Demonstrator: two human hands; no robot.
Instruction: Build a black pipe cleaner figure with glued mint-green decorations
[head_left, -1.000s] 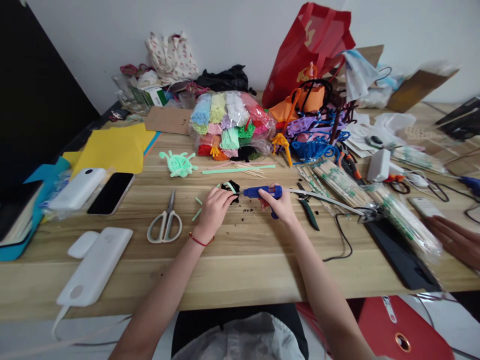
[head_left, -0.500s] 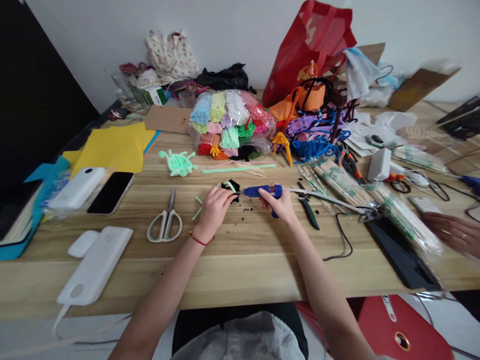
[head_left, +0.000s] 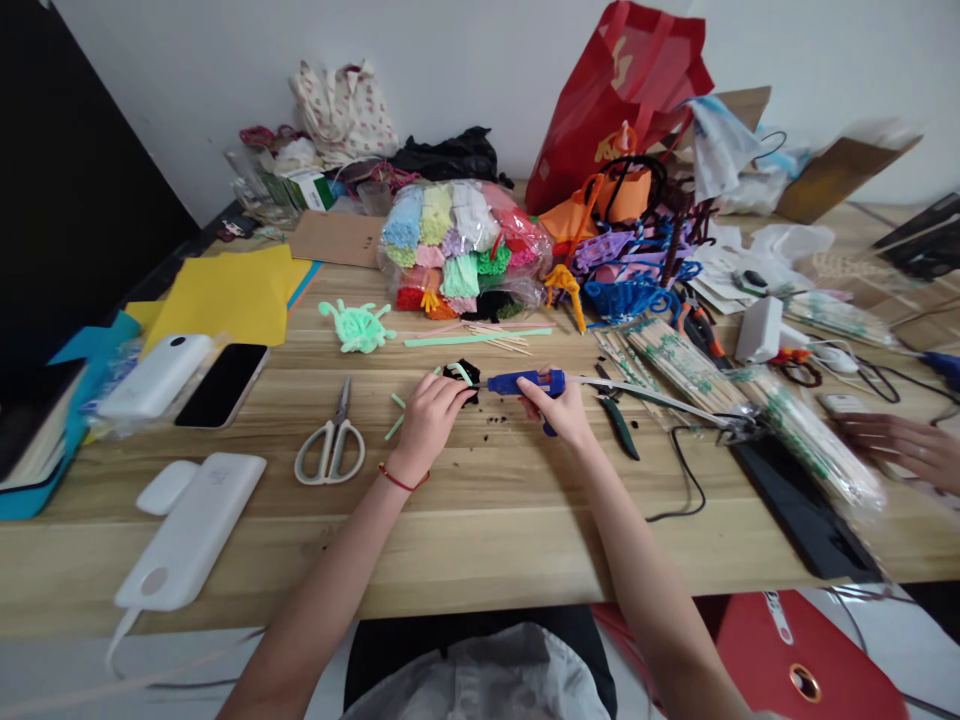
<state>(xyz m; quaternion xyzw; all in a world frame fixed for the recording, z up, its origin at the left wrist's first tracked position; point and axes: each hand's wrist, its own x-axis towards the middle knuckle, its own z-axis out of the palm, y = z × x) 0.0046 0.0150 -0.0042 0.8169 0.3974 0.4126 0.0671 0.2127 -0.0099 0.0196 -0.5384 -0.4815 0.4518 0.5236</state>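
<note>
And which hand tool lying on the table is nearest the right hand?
The green-handled pliers, just right of the right hand. The white-handled scissors lie farther off, left of the left hand; the orange-handled pliers lie farther back.

Pretty much a craft workspace tbh: blue glue gun (head_left: pixel 505 384), scissors (head_left: pixel 340 421), bagged pipe cleaners (head_left: pixel 459 277), bundled sticks (head_left: pixel 669 358) crowding a wooden tabletop (head_left: pixel 487 545).

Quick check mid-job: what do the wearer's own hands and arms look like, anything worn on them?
Both the left hand and right hand are ungloved, with slim fingers. A thin red bracelet circles the left wrist; the right wrist has nothing on it. No sleeve covers the forearms, and no cables or markings show on them.
</note>
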